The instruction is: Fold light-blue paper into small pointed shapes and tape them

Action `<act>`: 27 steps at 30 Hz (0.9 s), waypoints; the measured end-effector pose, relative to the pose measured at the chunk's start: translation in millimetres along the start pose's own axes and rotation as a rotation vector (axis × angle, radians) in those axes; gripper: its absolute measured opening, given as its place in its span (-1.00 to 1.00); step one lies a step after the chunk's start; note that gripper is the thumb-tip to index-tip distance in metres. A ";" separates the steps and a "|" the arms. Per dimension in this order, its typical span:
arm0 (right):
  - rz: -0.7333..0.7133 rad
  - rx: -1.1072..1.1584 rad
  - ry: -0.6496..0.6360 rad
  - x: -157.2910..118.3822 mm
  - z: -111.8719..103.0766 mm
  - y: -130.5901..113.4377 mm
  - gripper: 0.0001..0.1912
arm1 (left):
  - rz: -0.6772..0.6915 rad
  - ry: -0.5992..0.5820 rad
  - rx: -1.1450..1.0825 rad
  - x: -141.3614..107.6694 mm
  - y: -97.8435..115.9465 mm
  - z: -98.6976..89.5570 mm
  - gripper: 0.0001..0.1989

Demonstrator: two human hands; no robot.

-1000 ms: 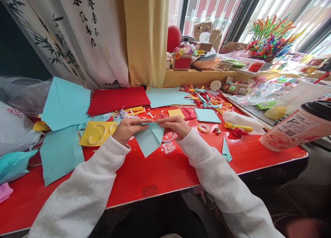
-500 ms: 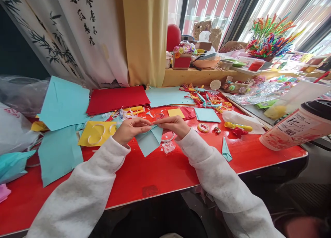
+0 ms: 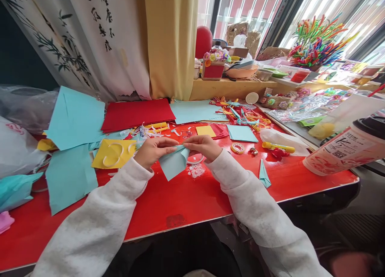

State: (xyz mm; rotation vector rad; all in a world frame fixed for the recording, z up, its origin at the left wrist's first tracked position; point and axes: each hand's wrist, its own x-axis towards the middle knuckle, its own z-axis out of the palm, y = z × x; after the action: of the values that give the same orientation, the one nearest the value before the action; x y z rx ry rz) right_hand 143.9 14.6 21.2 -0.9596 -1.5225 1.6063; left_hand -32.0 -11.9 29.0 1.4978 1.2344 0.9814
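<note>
A light blue sheet of paper [image 3: 173, 164] hangs between my hands above the red table, bent over along its top edge. My left hand [image 3: 152, 150] pinches its upper left part between thumb and fingers. At the top right corner my right hand [image 3: 203, 147] is closed on the same sheet, its fingertips close to those of the left. Behind the sheet, partly covered, lie a clear ring [image 3: 196, 160] and white scraps [image 3: 197, 170]. A folded blue paper piece [image 3: 264, 174] rests on the table to the right of my right hand.
Blue sheets [image 3: 72, 176] and a yellow sheet [image 3: 114, 153] lie to the left, red paper [image 3: 138, 114] behind. Blue squares [image 3: 242, 133], a tape roll [image 3: 238, 148] and a yellow glue stick [image 3: 278, 147] are to the right. A large paper cup [image 3: 343, 150] leans near the right edge.
The top of the blue paper now curls over more, and its crease lines no longer show. Both hands keep their pinch in nearly the same place; the view has shifted slightly.
</note>
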 end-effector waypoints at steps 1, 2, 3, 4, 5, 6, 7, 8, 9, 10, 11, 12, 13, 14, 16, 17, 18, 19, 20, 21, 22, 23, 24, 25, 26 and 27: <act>-0.016 -0.003 0.009 0.2 0.1 0.5 -0.74 | -0.008 -0.005 -0.001 0.0 0.5 -0.1 -0.67; -0.028 0.001 0.020 0.3 -0.2 0.8 -0.74 | -0.013 -0.007 0.000 0.1 0.9 -0.3 -0.66; -0.032 0.014 0.028 0.4 -0.7 1.0 -0.73 | -0.014 -0.005 0.001 0.2 1.1 -0.6 -0.66; -0.025 0.038 0.023 0.4 -1.5 1.0 -0.72 | -0.009 0.005 0.001 0.5 1.0 -1.1 -0.67; -0.010 0.069 0.006 0.3 -2.4 0.8 -0.70 | 0.001 0.021 -0.001 0.8 0.5 -1.6 -0.68; 0.008 0.099 -0.023 0.2 -3.2 0.5 -0.69 | 0.015 0.040 -0.006 1.2 -0.3 -2.1 -0.68; 0.022 0.124 -0.051 0.0 -3.9 0.1 -0.69 | 0.031 0.058 -0.012 1.8 -1.3 -2.5 -0.69; 0.032 0.137 -0.069 -0.1 -4.2 -0.4 -0.71 | 0.045 0.073 -0.018 2.3 -2.4 -2.9 -0.69; 0.041 0.140 -0.073 -0.2 -4.1 -0.7 -0.75 | 0.054 0.081 -0.023 2.8 -3.6 -3.2 -0.68; 0.046 0.136 -0.060 -0.2 -3.7 -1.1 -0.80 | 0.056 0.083 -0.024 3.1 -4.5 -3.4 -0.68; 0.050 0.128 -0.035 -0.1 -3.0 -1.4 -0.84 | 0.053 0.078 -0.021 3.3 -5.1 -3.4 -0.67; 0.055 0.119 -0.010 0.0 -2.2 -1.6 -0.88 | 0.048 0.069 -0.016 3.3 -5.4 -3.3 -0.67; 0.058 0.107 0.012 0.1 -1.4 -1.9 -0.90 | 0.042 0.061 -0.011 3.1 -5.3 -3.2 -0.67; 0.062 0.096 0.024 0.1 -0.8 -2.2 -0.93 | 0.038 0.053 -0.003 2.7 -5.0 -2.9 -0.68; 0.069 0.081 0.031 0.0 -0.3 -3.1 -0.95 | 0.033 0.040 0.014 2.0 -4.2 -2.6 -0.69; 0.075 0.078 0.028 -0.3 -0.5 -3.5 -0.95 | 0.032 0.038 0.022 1.7 -3.8 -2.5 -0.69; 0.079 0.077 0.017 -0.7 -0.8 -4.0 -0.95 | 0.035 0.039 0.026 1.5 -3.7 -2.5 -0.70; 0.078 0.076 0.003 -1.2 -1.3 -4.5 -0.94 | 0.039 0.041 0.027 1.5 -3.7 -2.6 -0.71; 0.073 0.071 -0.013 -1.8 -1.8 -4.8 -0.92 | 0.046 0.040 0.024 1.5 -3.9 -2.7 -0.71; 0.065 0.063 -0.029 -2.3 -2.1 -4.9 -0.89 | 0.056 0.039 0.017 1.6 -4.1 -2.8 -0.72; 0.056 0.052 -0.039 -2.6 -2.3 -4.8 -0.85 | 0.066 0.036 0.008 1.7 -4.3 -2.8 -0.72; 0.048 0.039 -0.038 -2.8 -2.2 -4.5 -0.81 | 0.073 0.031 0.001 1.8 -4.5 -2.7 -0.72; 0.038 0.027 -0.026 -2.7 -1.8 -3.9 -0.76 | 0.077 0.023 -0.003 1.9 -4.6 -2.5 -0.72; 0.023 0.013 -0.008 -2.5 -1.2 -3.2 -0.72 | 0.078 0.018 -0.005 1.9 -4.6 -2.3 -0.72; 0.004 -0.002 0.011 -2.1 -0.4 -2.5 -0.69 | 0.076 0.018 -0.001 2.0 -4.6 -2.0 -0.71; -0.019 -0.021 0.030 -1.7 0.5 -1.7 -0.68 | 0.072 0.017 0.008 2.0 -4.6 -1.8 -0.71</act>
State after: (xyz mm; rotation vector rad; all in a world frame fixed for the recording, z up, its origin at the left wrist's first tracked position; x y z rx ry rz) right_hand 144.3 13.0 23.0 -0.9734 -1.5269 1.5586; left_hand -34.4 -9.3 25.0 1.5517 1.2052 1.0397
